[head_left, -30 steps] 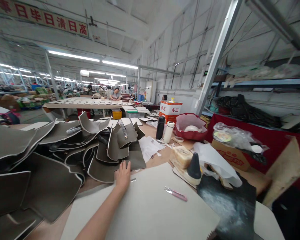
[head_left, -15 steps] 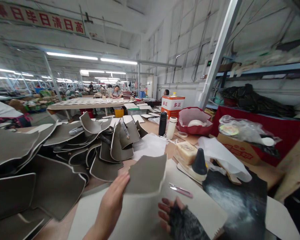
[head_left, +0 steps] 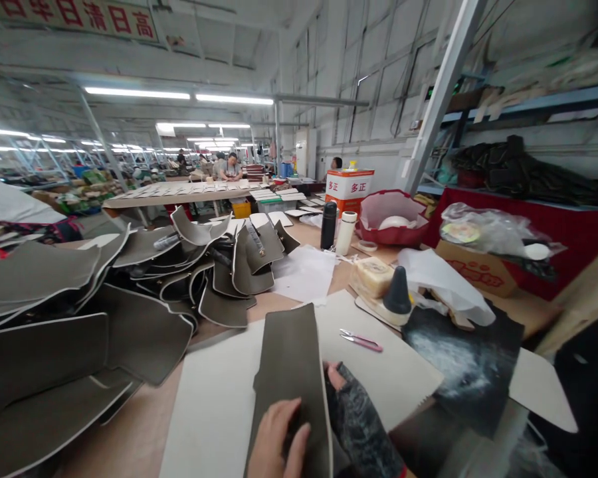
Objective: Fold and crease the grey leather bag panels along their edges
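A grey-brown leather-like panel (head_left: 292,358) with a pale edge lies lengthwise in front of me, over pale sheets. My bare left hand (head_left: 278,438) rests on its near part, fingers bent and a little apart. At the panel's right edge is my right hand (head_left: 351,405), in a dark fingerless glove. It is closed on that edge, its thumb showing and the other fingers mostly hidden. Thread snips (head_left: 361,340) with a pink handle lie on the pale sheet (head_left: 379,378) to the right.
Several similar panels with pale edges (head_left: 144,338) are heaped on the left. Beyond the snips stand a dark cone (head_left: 397,292) and a yellowish block (head_left: 373,275). Two bottles (head_left: 346,234), a red bowl-shaped container (head_left: 393,229) and a tin (head_left: 349,189) stand farther back. A person (head_left: 230,169) sits at a far table.
The panel has turned, now showing a long narrow face. My left hand has moved down and right onto it. My right hand has come up to its right edge.
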A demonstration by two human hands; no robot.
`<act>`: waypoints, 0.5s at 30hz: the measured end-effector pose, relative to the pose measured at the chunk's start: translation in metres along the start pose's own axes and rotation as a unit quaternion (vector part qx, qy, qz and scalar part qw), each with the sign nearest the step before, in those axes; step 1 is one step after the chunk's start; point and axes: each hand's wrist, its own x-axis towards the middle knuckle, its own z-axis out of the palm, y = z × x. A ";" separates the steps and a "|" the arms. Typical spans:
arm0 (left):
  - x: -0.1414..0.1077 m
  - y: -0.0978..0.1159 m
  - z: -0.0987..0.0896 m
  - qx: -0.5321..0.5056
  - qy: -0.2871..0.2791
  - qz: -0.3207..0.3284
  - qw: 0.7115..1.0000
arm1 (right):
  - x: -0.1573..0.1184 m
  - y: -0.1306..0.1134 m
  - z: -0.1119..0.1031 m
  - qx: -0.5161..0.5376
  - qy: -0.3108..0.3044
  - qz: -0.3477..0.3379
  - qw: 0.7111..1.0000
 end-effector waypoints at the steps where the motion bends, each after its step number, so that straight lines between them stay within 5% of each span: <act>1: 0.007 0.010 0.004 -0.026 0.015 -0.017 0.999 | 0.000 -0.003 0.001 -0.002 -0.014 -0.001 1.000; 6: 0.023 0.037 0.007 -0.062 -0.022 -0.064 0.996 | 0.003 -0.002 0.003 0.026 -0.072 0.048 0.996; 11: 0.027 0.044 -0.005 -0.064 -0.054 -0.115 0.990 | 0.005 -0.016 0.005 0.000 -0.120 0.108 0.987; 15: 0.032 0.045 -0.008 -0.066 -0.052 -0.129 0.988 | 0.003 -0.031 0.010 0.015 -0.130 0.093 0.987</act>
